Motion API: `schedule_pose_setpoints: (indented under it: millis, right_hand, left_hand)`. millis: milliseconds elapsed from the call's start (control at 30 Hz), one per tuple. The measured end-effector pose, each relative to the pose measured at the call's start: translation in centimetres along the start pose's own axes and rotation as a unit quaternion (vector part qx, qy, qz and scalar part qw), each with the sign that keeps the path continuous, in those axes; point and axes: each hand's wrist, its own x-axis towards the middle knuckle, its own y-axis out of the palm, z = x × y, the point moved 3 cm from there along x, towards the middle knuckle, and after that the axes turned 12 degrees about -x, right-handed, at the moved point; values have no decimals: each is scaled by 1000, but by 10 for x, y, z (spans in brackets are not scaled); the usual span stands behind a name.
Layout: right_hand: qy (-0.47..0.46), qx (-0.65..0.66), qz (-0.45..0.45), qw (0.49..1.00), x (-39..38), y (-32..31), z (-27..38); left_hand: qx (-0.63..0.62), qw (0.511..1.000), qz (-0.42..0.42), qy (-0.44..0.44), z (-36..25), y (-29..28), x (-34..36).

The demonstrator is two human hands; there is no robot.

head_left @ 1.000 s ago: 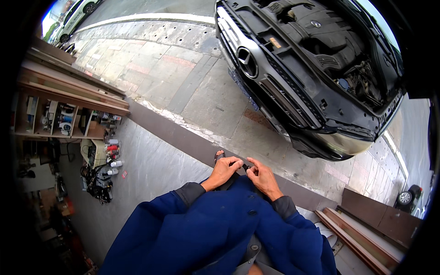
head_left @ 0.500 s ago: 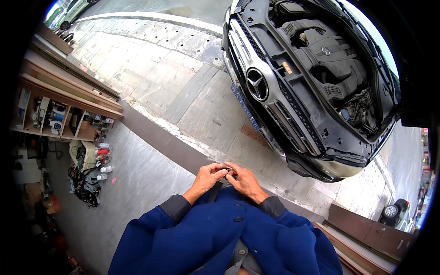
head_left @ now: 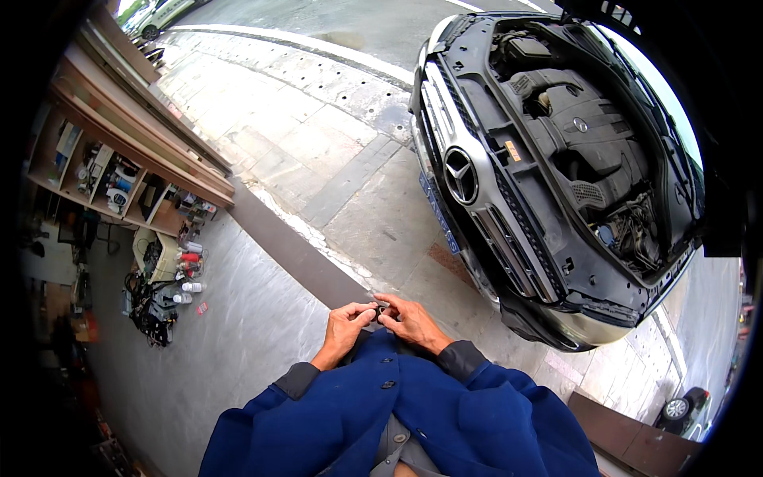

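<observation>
My left hand [head_left: 346,326] and my right hand [head_left: 409,324] meet low in front of my blue coat [head_left: 310,421], with fingertips and thumbs closed round a small dark object [head_left: 381,312], too small and too covered to name. The left pinches it from the left; the right's thumb and curled fingers hold it from the right. Grey cuffs show at both wrists.
A black car [head_left: 540,207] with its engine bay exposed stands ahead-right on the pavement [head_left: 318,167]. Wooden shelves [head_left: 119,183] with mixed items line the left, a pile of cables and bottles [head_left: 151,310] beside them on the grey floor [head_left: 214,318]. A brown threshold strip [head_left: 286,246] crosses ahead.
My hands have drawn together over the small dark object and sit lower and further left in the picture. The view has shifted, so the car appears lower and further right.
</observation>
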Motion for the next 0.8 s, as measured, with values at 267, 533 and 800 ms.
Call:
schedule_pose_setpoints:
  millis: [267,533,800]
  right_hand:
    - [-41,-13,20,999,76,14,23]
    - [-24,-11,38,999,220,29,80]
    - [-59,-58,-14,996,330,43,112]
  left_hand:
    - [39,996,-64,57,-21,-54,37]
    - [48,995,-36,85,-73,-159,137]
    - [84,995,12,50,-165,-225,207]
